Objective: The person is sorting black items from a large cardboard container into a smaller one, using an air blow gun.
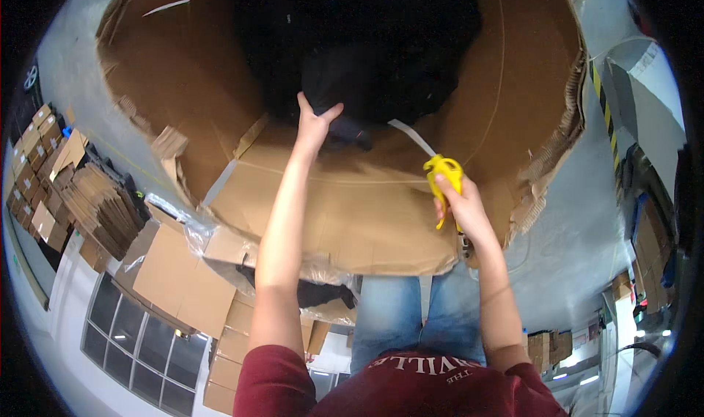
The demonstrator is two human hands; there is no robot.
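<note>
A large, rough-edged cardboard box [352, 219] stands before me, its inside filled with a mass of black things [396, 36] too dark to tell apart. My left hand [315, 127] reaches over the near wall, thumb and finger on either side of a blurred dark item [334, 76]; its kind cannot be made out. On the right, my right hand [458, 201] is closed round a yellow air blow gun [444, 171]. Its long pale nozzle [412, 136] points up and left into the box. A metal fitting [463, 245] shows below that hand.
Flattened cardboard [99, 204] and stacked cartons [33, 157] are at the left. Nearer, below the box's left side, lie brown cartons [180, 270] and clear plastic film [202, 234]. A yellow-and-black striped strip [605, 109] runs along the floor at the right.
</note>
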